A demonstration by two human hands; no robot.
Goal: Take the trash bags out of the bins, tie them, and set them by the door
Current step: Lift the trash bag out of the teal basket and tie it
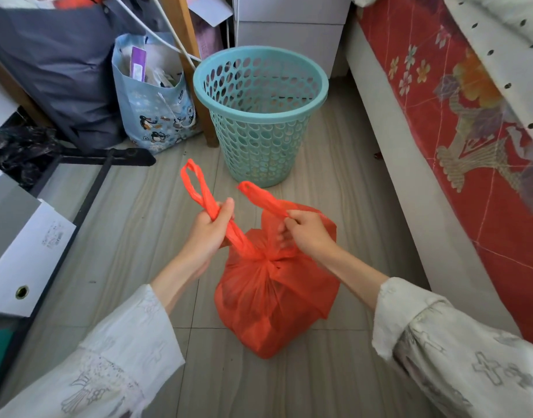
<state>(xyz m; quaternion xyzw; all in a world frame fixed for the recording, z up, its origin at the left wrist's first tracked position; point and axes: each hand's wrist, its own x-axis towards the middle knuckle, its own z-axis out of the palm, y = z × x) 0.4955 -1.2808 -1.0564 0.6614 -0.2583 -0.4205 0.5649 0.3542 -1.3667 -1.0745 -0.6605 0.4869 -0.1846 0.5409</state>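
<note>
An orange trash bag [271, 300] sits on the tiled floor in front of me, its neck crossed into a knot between my hands. My left hand [212, 233] grips the bag's left handle loop [195, 185], which sticks up past my fist. My right hand [307, 232] pinches the right handle loop [260, 196]. Just beyond the bag stands a teal perforated bin [260, 116], upright, with no bag in it.
A bed with a red flowered cover [458, 131] runs along the right. On the left are a penguin-print paper bag [156, 110], a dark cloth bag [63, 64], a black metal frame [90, 188] and white binders [27, 251]. White drawers [289, 28] stand behind the bin.
</note>
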